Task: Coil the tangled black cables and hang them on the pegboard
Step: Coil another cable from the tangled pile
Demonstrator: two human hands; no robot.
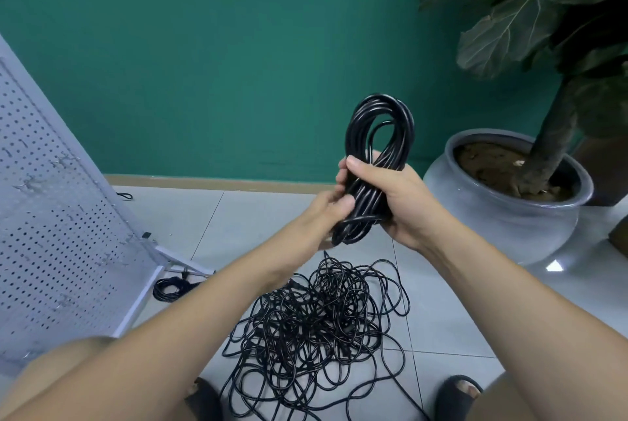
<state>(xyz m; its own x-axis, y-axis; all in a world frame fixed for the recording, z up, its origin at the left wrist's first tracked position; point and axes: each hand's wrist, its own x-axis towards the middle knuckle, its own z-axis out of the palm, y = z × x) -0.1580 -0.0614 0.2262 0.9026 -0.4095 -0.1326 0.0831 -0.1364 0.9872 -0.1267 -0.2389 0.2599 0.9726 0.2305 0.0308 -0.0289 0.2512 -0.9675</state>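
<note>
A coiled black cable stands upright in front of me, looped several times. My right hand grips the coil around its lower part, thumb across the front. My left hand holds the bottom of the same coil, fingers curled at its lower loops. A strand drops from the coil to a big tangled heap of black cable on the tiled floor between my feet. The white pegboard leans at the left with several hooks on it. A small coiled cable lies by the pegboard's foot.
A large grey pot with a leafy plant stands at the right, close to my right hand. A green wall runs behind. My feet in dark sandals flank the heap. The pegboard's metal foot sticks out onto the floor.
</note>
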